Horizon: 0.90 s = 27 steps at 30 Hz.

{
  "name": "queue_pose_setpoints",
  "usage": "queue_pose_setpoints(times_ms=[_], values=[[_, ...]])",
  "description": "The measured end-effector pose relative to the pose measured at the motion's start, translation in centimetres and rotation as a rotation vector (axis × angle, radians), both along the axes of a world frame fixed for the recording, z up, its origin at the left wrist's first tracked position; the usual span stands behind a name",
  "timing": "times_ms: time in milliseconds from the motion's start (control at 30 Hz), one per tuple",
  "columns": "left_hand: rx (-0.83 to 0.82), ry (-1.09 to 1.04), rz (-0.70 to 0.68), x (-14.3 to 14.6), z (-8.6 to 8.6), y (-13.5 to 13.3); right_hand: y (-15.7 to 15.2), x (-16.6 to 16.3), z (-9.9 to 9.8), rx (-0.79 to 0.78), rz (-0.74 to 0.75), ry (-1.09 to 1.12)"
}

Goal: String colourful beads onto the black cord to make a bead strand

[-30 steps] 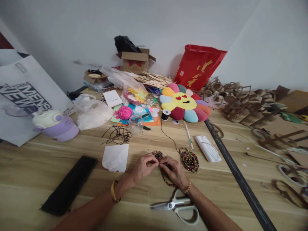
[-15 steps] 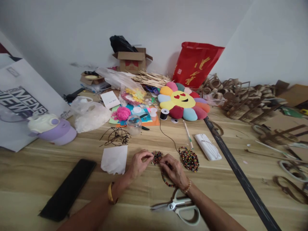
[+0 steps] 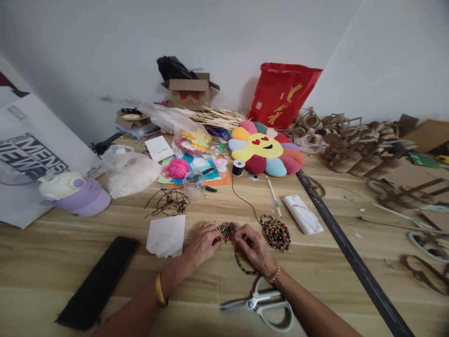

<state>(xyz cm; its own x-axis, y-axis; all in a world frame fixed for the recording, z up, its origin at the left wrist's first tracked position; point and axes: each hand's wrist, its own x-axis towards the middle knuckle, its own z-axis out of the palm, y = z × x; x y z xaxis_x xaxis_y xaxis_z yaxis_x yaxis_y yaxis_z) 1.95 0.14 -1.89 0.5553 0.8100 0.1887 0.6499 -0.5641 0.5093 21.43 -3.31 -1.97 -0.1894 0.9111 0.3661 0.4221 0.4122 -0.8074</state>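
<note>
A small pile of loose, many-coloured beads (image 3: 227, 230) lies on the table between my hands. At its left edge is my left hand (image 3: 206, 241), palm down with curled fingers; anything in the fingertips is too small to make out. My right hand (image 3: 253, 247) pinches the end of a bead string (image 3: 242, 267), which curves below the hand. A coiled bead strand (image 3: 277, 234) rests to its right, and black cord runs from there up to a spool (image 3: 238, 167). Below my right wrist lie scissors (image 3: 257, 303) with spread blades.
White paper (image 3: 166, 236), cut black cords (image 3: 168, 202) and a glass jar (image 3: 194, 185) are left of centre. A black phone-like slab (image 3: 98, 283) lies at left front. A white power bank (image 3: 303, 214) and a dark strip (image 3: 351, 252) are on the right, beyond them woven baskets (image 3: 354, 157).
My left hand has turned more palm down and moved slightly lower at the bead pile. My right hand keeps its pinch almost in place. The view has shifted slightly.
</note>
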Motion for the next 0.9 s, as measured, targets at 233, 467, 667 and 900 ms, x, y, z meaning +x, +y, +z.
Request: queue_pose_setpoints(times_ms=[233, 467, 667, 900], values=[[0.003, 0.017, -0.007, -0.01, 0.12, -0.07, 0.03, -0.02, -0.11, -0.007, 0.008, -0.002], [-0.149, -0.113, 0.057, 0.36, 0.02, -0.02, 0.04, -0.02, -0.1, -0.014, 0.032, -0.007], [-0.404, -0.353, 0.158, 0.54, -0.02, 0.15, 0.06, -0.04, -0.18, -0.005, 0.042, -0.001], [-0.737, -0.682, 0.184, 0.72, -0.62, 0.17, 0.15, 0.0, -0.67, 0.034, 0.058, 0.011]])
